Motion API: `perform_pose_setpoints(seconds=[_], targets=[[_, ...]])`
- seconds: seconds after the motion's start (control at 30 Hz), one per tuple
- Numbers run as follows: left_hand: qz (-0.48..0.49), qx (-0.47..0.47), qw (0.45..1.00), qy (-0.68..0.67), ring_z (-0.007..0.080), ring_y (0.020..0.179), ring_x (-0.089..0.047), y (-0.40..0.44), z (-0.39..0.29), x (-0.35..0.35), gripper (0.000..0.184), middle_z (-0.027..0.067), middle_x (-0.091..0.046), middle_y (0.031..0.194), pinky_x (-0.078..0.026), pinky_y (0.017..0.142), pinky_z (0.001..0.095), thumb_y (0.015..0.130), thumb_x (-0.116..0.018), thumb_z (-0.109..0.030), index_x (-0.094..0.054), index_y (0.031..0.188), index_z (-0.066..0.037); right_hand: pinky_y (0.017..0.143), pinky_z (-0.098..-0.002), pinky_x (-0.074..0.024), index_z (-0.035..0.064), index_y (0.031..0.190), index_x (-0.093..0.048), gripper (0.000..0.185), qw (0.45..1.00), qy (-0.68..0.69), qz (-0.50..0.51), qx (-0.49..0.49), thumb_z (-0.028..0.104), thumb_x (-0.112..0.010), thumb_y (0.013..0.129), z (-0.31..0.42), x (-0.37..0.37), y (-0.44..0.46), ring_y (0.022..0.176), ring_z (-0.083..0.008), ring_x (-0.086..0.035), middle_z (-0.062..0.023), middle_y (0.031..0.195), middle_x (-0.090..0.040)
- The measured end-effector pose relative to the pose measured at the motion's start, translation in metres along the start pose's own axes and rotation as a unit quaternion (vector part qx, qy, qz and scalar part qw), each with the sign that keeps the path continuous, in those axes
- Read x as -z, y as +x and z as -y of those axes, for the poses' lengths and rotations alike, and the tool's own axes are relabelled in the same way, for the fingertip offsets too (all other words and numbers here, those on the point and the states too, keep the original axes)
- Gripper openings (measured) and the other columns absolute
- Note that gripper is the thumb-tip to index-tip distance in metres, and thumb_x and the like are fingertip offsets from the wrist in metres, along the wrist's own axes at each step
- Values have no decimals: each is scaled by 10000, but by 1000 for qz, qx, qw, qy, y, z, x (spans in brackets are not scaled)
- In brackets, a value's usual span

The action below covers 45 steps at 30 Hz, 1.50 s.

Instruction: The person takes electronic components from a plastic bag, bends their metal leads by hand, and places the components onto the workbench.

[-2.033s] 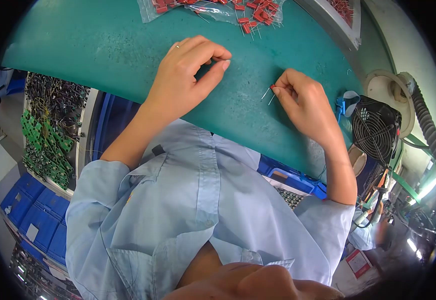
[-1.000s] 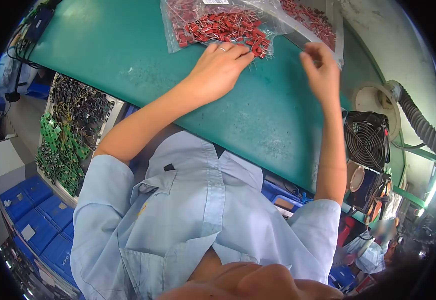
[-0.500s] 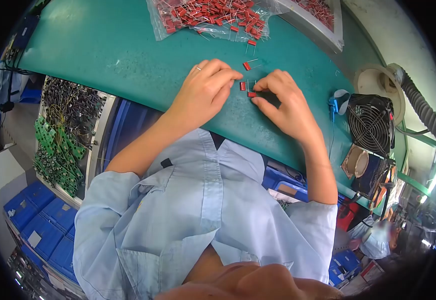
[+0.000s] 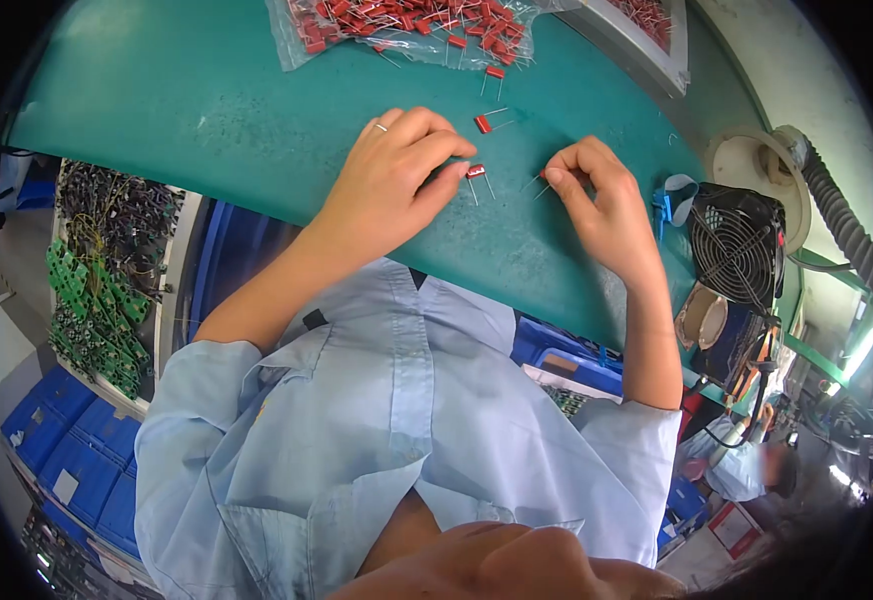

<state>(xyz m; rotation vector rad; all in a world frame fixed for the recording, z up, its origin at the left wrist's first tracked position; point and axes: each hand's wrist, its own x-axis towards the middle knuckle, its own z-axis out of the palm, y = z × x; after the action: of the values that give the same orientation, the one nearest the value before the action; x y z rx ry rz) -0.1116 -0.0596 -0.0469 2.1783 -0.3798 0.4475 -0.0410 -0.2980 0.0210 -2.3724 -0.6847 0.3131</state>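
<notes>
My left hand (image 4: pixel 397 175) has its thumb and index finger closed at the edge of a red capacitor (image 4: pixel 476 172), whose two wire legs point towards me. To the right, my right hand (image 4: pixel 602 200) pinches another red capacitor (image 4: pixel 544 175). Its body is mostly covered by the fingertips, and its thin legs stick out to the left. Two more loose capacitors lie on the green mat beyond my hands: a nearer one (image 4: pixel 483 124) with legs to the right, and a farther one (image 4: pixel 496 73) with legs towards me.
A clear plastic bag (image 4: pixel 302 50) full of red capacitors lies at the far edge. Beside it stands a metal-rimmed tray (image 4: pixel 672 80) with more of them. A black fan (image 4: pixel 739 245) is at the right. Green circuit boards (image 4: pixel 97 310) fill a tray at the left.
My right hand has moved right with a capacitor, away from my left hand. The capacitor by my left fingers has turned so its legs point towards me. The whole view has shifted slightly.
</notes>
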Motion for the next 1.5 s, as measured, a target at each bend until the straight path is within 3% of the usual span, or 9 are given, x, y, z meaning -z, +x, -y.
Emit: perform_pose_setpoints(seconds=[0.47, 0.67, 0.97, 1.1, 1.17, 1.27, 1.37, 1.47, 1.5], targets=[[-10, 5, 1000, -2, 227, 876, -590, 0, 0, 0, 103, 28, -659, 1008, -460, 804, 359, 880, -709, -66, -717, 982, -76, 774, -447, -453, 7, 894, -613, 84, 984, -118, -99, 92, 8, -691, 865, -12, -31, -5, 854, -366, -547, -155, 892, -575], [-12, 0, 1000, 6, 239, 890, -589, -2, 0, -1, 84, 33, -659, 1019, -459, 819, 366, 885, -707, -75, -715, 968, -74, 766, -447, -458, 19, 890, -607, 121, 962, -186, -148, 137, -21, -701, 826, -11, -43, -12, 829, -356, -541, -151, 876, -559], [-20, 0, 1000, 1, 246, 925, -599, -5, 2, -1, 71, 44, -662, 1020, -460, 837, 370, 894, -697, -73, -713, 963, -69, 745, -446, -474, 22, 887, -623, 103, 961, -141, -157, 177, -5, -710, 839, -20, -34, -8, 814, -353, -564, -140, 852, -585], [-18, 17, 1000, -12, 252, 945, -607, -5, 1, 2, 67, 51, -665, 1013, -472, 837, 372, 903, -686, -67, -711, 965, -62, 689, -317, -531, 4, 938, -669, 92, 951, -106, -274, 100, 94, -687, 940, -37, 23, 42, 709, -211, -663, -115, 815, -693], [-30, 11, 999, -19, 255, 952, -610, -5, 2, 0, 67, 55, -666, 1007, -479, 834, 373, 905, -683, -66, -710, 966, -59, 703, -339, -548, 19, 1004, -685, 176, 928, -153, -332, 76, 188, -677, 955, -68, 59, 82, 760, -222, -699, -117, 874, -735], [-45, 9, 999, -22, 260, 950, -614, -7, 3, -1, 70, 59, -666, 992, -489, 825, 372, 906, -681, -67, -709, 969, -56, 732, -280, -524, 30, 1056, -701, 205, 908, -194, -364, 80, 214, -693, 965, -112, 90, 121, 744, -123, -640, -63, 858, -712], [-50, 14, 998, -30, 264, 939, -616, -7, 3, 1, 72, 64, -665, 981, -490, 821, 371, 901, -681, -62, -707, 967, -54, 735, -330, -548, 23, 1075, -700, 195, 928, -166, -319, 95, 165, -678, 944, -84, 69, 108, 791, -198, -698, -117, 904, -740], [-44, 21, 998, -42, 271, 935, -615, -7, 2, 4, 74, 69, -663, 975, -490, 819, 372, 894, -681, -57, -705, 964, -53, 702, -298, -522, 3, 943, -695, 124, 980, -13, -151, 131, 125, -703, 921, -14, 14, 60, 728, -136, -619, -97, 802, -682], [-46, 22, 998, -40, 273, 933, -615, -7, 2, 4, 75, 71, -663, 975, -490, 818, 372, 891, -682, -57, -703, 963, -52, 662, -310, -504, -8, 870, -664, 194, 991, -35, -76, 108, 164, -750, 892, 8, 0, 43, 695, -151, -603, -100, 760, -651]])
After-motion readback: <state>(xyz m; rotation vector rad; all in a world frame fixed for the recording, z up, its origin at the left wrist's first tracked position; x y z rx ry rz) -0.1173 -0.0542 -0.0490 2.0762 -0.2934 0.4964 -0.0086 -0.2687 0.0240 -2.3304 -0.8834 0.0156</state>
